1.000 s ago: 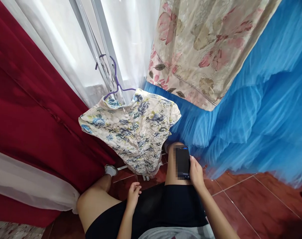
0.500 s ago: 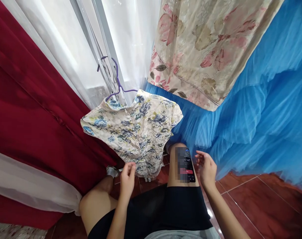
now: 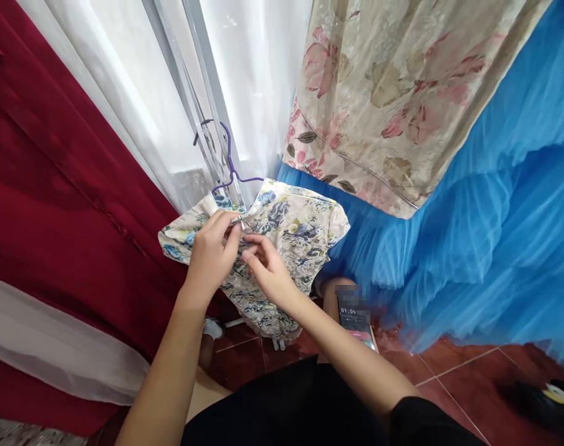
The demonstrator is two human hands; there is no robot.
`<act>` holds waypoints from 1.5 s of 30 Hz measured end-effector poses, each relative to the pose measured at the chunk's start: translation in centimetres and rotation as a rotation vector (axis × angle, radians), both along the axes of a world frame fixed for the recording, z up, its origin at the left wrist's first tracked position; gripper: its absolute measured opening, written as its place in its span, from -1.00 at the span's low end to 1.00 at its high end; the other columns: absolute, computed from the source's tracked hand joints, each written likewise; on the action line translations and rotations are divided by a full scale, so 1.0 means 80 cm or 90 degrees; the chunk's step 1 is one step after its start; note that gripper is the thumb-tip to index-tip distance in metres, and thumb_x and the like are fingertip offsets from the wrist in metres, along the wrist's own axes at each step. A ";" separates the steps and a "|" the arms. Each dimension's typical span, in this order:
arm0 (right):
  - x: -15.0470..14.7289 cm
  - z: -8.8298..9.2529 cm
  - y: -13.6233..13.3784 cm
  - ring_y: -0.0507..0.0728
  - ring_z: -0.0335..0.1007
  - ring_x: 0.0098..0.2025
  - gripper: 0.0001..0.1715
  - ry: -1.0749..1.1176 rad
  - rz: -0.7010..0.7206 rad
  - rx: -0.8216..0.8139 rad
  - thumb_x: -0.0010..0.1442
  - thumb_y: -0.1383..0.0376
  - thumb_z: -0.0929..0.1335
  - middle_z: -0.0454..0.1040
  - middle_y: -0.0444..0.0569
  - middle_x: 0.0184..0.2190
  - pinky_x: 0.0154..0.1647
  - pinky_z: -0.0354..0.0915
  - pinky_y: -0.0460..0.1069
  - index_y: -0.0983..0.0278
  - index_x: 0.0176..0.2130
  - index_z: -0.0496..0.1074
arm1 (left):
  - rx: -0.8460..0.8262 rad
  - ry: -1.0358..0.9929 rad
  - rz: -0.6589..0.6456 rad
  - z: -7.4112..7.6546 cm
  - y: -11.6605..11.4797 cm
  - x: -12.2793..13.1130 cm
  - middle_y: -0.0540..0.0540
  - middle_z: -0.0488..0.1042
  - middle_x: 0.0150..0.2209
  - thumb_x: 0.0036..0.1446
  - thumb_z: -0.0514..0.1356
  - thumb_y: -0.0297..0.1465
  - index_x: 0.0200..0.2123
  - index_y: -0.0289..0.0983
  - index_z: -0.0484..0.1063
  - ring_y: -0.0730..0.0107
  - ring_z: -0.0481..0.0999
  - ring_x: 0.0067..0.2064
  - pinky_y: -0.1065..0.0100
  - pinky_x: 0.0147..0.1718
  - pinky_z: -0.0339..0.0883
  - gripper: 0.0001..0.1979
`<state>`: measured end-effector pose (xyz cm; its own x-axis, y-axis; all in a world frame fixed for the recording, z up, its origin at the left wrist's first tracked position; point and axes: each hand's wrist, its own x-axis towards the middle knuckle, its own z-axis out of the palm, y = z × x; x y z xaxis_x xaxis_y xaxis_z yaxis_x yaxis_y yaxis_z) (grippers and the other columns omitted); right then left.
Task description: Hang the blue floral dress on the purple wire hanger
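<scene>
A cream blouse with blue and yellow flowers hangs on a purple hanger, its short sleeves spread to either side. At the neckline, my left hand pinches the fabric edge beside a small metal zip pull. My right hand is just below and to the right, fingers curled and their tips against the centre seam. Whether anything is between those right fingertips is hidden. The blouse's lower part narrows and drops toward the floor between my legs.
A phone showing a timer lies on my right thigh. Beige floral cloth and blue tulle hang on the right. Dark red cloth hangs on the left, with a metal stand behind the hanger. Red tiles cover the floor.
Both hands have risen from above my lap to the blouse's neckline. My left hand has taken hold of the fabric edge there. The view has shifted slightly.
</scene>
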<state>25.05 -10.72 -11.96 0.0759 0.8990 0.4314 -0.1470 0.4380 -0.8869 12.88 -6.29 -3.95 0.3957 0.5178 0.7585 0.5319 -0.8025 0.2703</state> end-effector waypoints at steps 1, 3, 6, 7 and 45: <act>0.000 0.011 0.008 0.08 0.33 -0.35 -0.64 -0.014 0.005 0.014 0.36 0.07 0.34 0.43 -0.14 -0.34 -0.31 0.28 -0.03 0.19 0.05 0.37 | 0.012 -0.005 0.001 0.003 -0.004 -0.002 -0.11 0.53 -0.21 0.36 0.12 -0.44 -0.14 -0.28 0.50 0.28 0.53 -0.15 0.33 -0.13 0.38 -0.86; -0.001 0.032 0.017 0.08 0.35 -0.35 -0.66 -0.033 0.008 0.042 0.39 -0.01 0.30 0.42 -0.16 -0.40 -0.30 0.28 -0.03 0.20 -0.11 0.39 | 0.032 -0.019 0.008 0.010 -0.012 -0.006 -0.10 0.56 -0.21 0.35 0.16 -0.43 -0.12 -0.27 0.51 0.31 0.56 -0.18 0.35 -0.14 0.39 -0.87; -0.003 0.053 0.021 0.06 0.33 -0.42 -0.48 -0.001 -0.017 0.063 0.40 -0.11 0.24 0.38 -0.17 -0.52 -0.33 0.26 -0.03 0.22 -0.36 0.35 | 0.057 -0.016 0.013 0.019 -0.022 -0.007 -0.09 0.61 -0.15 0.35 0.16 -0.43 -0.06 -0.25 0.52 0.32 0.59 -0.14 0.36 -0.10 0.41 -0.83; -0.003 0.057 0.021 0.05 0.31 -0.45 -0.44 0.018 -0.026 0.064 0.40 -0.13 0.24 0.36 -0.18 -0.56 -0.35 0.26 -0.03 0.22 -0.40 0.34 | 0.063 -0.013 0.013 0.022 -0.025 -0.006 -0.09 0.61 -0.15 0.35 0.16 -0.43 -0.06 -0.25 0.53 0.32 0.60 -0.14 0.37 -0.09 0.41 -0.83; -0.009 -0.038 -0.019 -0.05 0.07 -0.67 -0.49 0.200 0.115 -0.213 0.19 -0.09 0.43 0.34 -0.21 -0.69 -0.62 -0.02 -0.11 0.27 -0.46 0.41 | -0.388 -0.876 0.081 -0.114 0.076 -0.149 0.03 0.37 -0.45 0.33 0.06 -0.54 -0.38 -0.28 0.28 0.56 0.43 -0.37 0.42 -0.10 0.43 -0.80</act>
